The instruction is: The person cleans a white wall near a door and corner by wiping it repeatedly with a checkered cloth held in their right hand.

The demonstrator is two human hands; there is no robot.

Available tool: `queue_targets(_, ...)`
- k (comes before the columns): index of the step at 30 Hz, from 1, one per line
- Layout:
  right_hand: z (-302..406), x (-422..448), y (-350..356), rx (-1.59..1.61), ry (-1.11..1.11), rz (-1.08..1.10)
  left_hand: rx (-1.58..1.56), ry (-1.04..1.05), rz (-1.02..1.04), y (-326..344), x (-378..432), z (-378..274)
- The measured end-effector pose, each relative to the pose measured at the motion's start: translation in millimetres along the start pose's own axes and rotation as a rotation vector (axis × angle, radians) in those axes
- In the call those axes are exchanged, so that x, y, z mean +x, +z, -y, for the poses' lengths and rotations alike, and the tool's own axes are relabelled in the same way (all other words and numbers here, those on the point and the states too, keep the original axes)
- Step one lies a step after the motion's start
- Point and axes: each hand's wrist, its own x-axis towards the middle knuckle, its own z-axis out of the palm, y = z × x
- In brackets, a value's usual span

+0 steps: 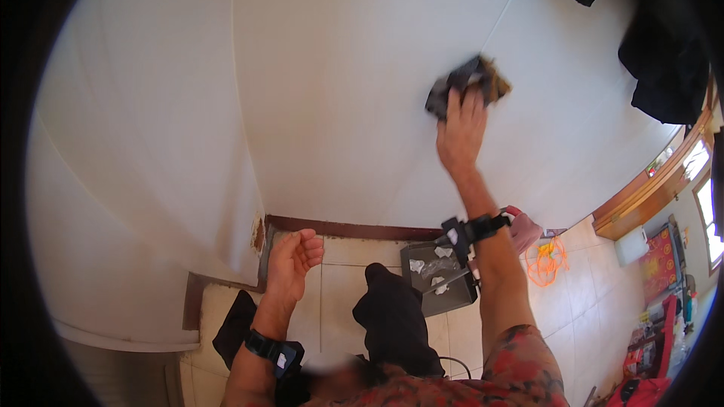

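Observation:
My right hand (461, 133) is stretched up against the white wall (350, 96), fingers spread over a dark, crumpled cloth (466, 82) with a brownish-yellow edge. The cloth lies against the wall beside a thin vertical seam and looks blurred. Lower down, my left hand (294, 263) hangs before the wall's inner corner, palm partly visible and fingers loosely curled, with nothing in it. Black bands with small devices, a left wristband (266, 346) and a right wristband (481, 229), circle my wrists.
A grey open box (416, 294) with crumpled white scraps stands by my leg. An orange cord (546, 263) lies coiled on the tiled floor (582, 294). Dark garments (667, 68) hang at right. The plaster is broken (258, 234) near the corner, above a dark red skirting (362, 230).

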Motion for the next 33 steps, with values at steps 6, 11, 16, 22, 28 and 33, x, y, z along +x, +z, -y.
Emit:
queue_targets(6, -73.3, 137.2, -46.8, -0.124, 0.119, -0.290, 0.024, -0.008, 0.011, -4.0, 2.6, 1.4)
queue_targets(11, -129.7, 97.2, -37.3, -0.070, 0.186, -0.293, -0.001, -0.012, 0.078, 2.2, -1.2, 6.8)
queue_targets(16, 0.9, 136.4, -53.6, 0.044, -0.326, -0.174, -0.022, -0.008, 0.061, -0.8, -6.4, -2.6)
queue_targets(22, -10.5, 227.5, -52.6, -0.112, -0.177, -0.390, 0.011, -0.017, 0.044, 4.3, -4.5, 1.1)
queue_targets(28, 8.4, 214.0, -33.1, -0.074, -0.054, -0.476, -0.010, -0.048, 0.076, -2.8, -12.6, -5.5)
queue_targets(33, 101.0, 255.7, -52.9, 0.104, -0.362, -0.481, 0.049, -0.027, 0.046, -6.9, -16.6, -11.1)
